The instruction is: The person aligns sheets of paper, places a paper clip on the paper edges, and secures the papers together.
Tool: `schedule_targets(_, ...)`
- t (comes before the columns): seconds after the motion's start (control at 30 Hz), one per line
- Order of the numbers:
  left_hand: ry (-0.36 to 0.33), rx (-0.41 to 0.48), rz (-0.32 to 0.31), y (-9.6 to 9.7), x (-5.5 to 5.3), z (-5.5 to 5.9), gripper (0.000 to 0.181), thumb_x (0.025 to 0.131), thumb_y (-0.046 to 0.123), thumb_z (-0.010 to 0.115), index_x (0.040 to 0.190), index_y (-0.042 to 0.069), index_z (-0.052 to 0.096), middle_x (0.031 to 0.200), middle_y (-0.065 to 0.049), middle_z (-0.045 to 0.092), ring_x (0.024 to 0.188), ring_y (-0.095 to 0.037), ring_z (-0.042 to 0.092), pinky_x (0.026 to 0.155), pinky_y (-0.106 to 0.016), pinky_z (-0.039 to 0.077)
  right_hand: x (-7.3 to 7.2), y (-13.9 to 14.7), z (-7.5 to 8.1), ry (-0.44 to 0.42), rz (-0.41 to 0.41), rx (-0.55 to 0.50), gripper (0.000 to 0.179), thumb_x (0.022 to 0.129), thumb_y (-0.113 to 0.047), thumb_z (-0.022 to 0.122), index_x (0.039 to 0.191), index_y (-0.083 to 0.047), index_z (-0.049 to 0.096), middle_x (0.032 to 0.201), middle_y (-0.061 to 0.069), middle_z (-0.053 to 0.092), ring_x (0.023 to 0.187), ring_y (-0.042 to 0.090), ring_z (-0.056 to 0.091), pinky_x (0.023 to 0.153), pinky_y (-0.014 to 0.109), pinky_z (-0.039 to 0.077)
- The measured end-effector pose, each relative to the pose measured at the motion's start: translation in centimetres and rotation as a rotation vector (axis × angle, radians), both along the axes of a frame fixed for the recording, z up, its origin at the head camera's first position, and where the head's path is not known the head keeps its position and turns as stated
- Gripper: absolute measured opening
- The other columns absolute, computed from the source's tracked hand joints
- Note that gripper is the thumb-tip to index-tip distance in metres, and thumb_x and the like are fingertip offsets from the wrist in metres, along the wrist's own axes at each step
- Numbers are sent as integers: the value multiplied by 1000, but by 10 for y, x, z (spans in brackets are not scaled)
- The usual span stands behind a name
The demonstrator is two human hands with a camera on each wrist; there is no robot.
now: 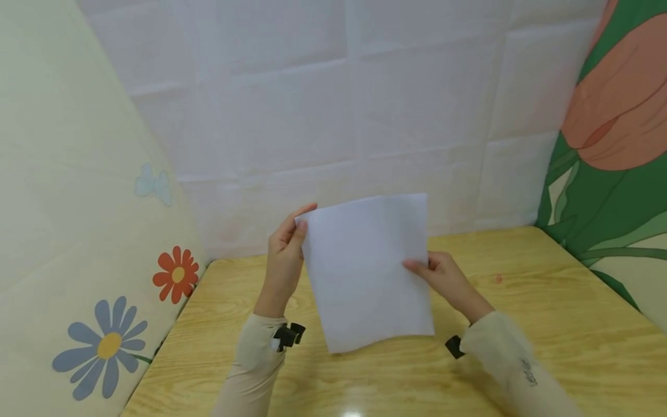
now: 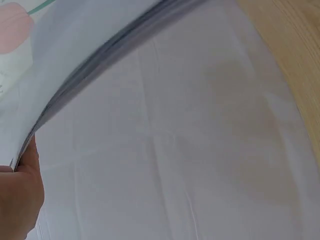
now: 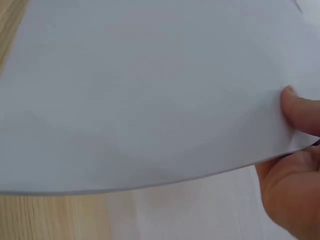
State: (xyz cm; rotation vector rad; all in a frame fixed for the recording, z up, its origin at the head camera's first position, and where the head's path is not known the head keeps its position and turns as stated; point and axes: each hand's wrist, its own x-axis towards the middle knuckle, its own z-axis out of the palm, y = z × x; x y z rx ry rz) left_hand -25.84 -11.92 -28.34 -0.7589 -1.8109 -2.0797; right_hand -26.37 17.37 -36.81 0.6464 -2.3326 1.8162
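Note:
A thin stack of white paper [image 1: 367, 272] is held up over the table, its face towards me and slightly bowed. My left hand [image 1: 283, 255] pinches its upper left corner, thumb in front and fingers behind. On the right edge, about halfway down, my right hand [image 1: 449, 282] grips the sheets with the thumb on the face. Several layered edges of the paper [image 2: 107, 47] show as dark lines in the left wrist view. In the right wrist view, the thumb [image 3: 302, 112] presses into the paper beside its edge; the other fingers are partly hidden beneath.
Below is a wood-grain table [image 1: 542, 324] with a small reddish mark [image 1: 498, 278] on its right half. A creased white cloth [image 1: 292, 116] hangs behind. Flower-printed cloth [image 1: 47, 231] stands on the left, and a tulip-printed panel [image 1: 620, 191] on the right.

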Motion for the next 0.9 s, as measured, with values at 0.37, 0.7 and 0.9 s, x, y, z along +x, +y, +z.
schedule_targets(0.37, -204, -128, 12, 2, -2, -4, 32, 103, 8, 41, 128, -7, 52, 110, -13, 61, 88, -13, 59, 74, -25, 51, 24, 17, -1, -196, 51, 0, 30, 97, -20, 59, 101, 9, 65, 99, 7, 67, 88, 13, 57, 79, 30, 47)
schedule_targets(0.7, -291, -251, 67, -4, -4, -36, 33, 102, 7, 43, 129, -9, 52, 114, -21, 62, 91, -14, 61, 79, -29, 52, 35, 18, -5, -295, 119, -73, 44, 98, -19, 58, 122, 17, 53, 108, 13, 67, 91, 14, 62, 77, 31, 52)
schedule_targets(0.9, -343, -306, 29, -4, -3, -51, 34, 102, 4, 43, 131, -12, 50, 115, -25, 62, 95, -20, 64, 84, -36, 53, 35, 19, -8, -332, 112, -90, 48, 98, -19, 57, 125, 19, 49, 101, 12, 69, 84, 17, 66, 72, 34, 55)
